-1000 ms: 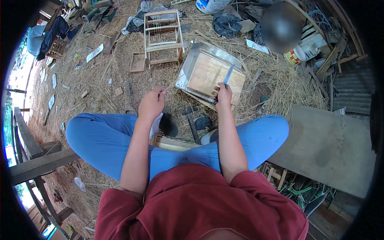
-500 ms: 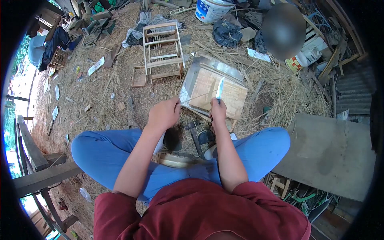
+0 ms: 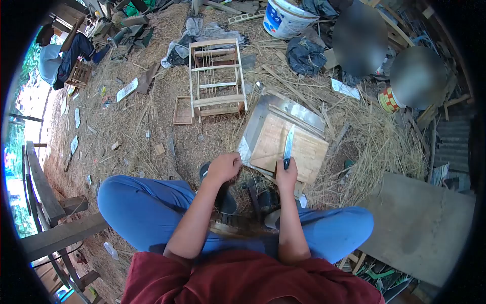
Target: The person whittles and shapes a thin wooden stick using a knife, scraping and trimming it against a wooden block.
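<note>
My right hand point(image 3: 286, 175) is closed around the dark handle of a knife point(image 3: 289, 143), its blade pointing away from me over a flat wooden board point(image 3: 309, 152). The board rests on a larger piece with a shiny metal sheet point(image 3: 298, 110). Left of the board's near corner, my left hand point(image 3: 226, 167) is closed with the fingers curled in; whatever it may hold is hidden. Beyond the hands stands a slatted wooden frame point(image 3: 218, 100) with thin strips strung along it. A small open wooden box point(image 3: 183, 110) lies against its left side.
Straw point(image 3: 374, 137) and shavings cover the ground. A white bucket point(image 3: 288, 19) and black plastic bag point(image 3: 305, 54) lie at the back. Right of my knee is a grey panel point(image 3: 420, 223); left, a wooden beam point(image 3: 63, 235). Another person point(image 3: 63, 55) sits far left.
The thin strip that stretched from my left hand towards the knife no longer shows. Both hands sit lower, nearer my knees, and the view has shifted slightly.
</note>
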A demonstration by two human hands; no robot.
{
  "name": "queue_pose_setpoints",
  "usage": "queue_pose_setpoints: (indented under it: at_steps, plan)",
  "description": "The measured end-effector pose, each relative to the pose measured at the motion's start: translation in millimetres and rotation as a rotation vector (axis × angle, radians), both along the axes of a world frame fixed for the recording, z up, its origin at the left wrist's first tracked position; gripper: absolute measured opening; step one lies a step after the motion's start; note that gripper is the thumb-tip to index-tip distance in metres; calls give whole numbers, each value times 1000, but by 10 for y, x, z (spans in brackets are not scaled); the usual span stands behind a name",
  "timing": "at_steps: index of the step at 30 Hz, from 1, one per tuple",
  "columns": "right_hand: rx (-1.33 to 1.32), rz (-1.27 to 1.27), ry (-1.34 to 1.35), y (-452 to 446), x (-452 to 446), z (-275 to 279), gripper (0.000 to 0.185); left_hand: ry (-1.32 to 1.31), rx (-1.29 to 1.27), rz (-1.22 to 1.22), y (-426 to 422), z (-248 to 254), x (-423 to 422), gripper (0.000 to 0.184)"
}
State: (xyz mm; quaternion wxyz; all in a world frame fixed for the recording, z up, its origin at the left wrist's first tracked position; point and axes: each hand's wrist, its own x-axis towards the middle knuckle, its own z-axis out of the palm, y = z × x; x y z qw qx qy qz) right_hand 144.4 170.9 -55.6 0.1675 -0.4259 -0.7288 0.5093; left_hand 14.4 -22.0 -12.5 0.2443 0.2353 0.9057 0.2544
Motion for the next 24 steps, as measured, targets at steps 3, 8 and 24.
queue_pose_setpoints:
  at_steps: [3, 8, 24]
  plan:
    - [43, 44, -59, -23, -83, 142, 21, -53, 39, -30, 42, -18, -121, 16]
    - [20, 99, -154, 29, -105, 136, 23, -119, 78, -98, 188, -52, -232, 13]
    - [-385, -297, 91, -118, 351, 143, 24, -549, 11, -441, 412, -170, -595, 27]
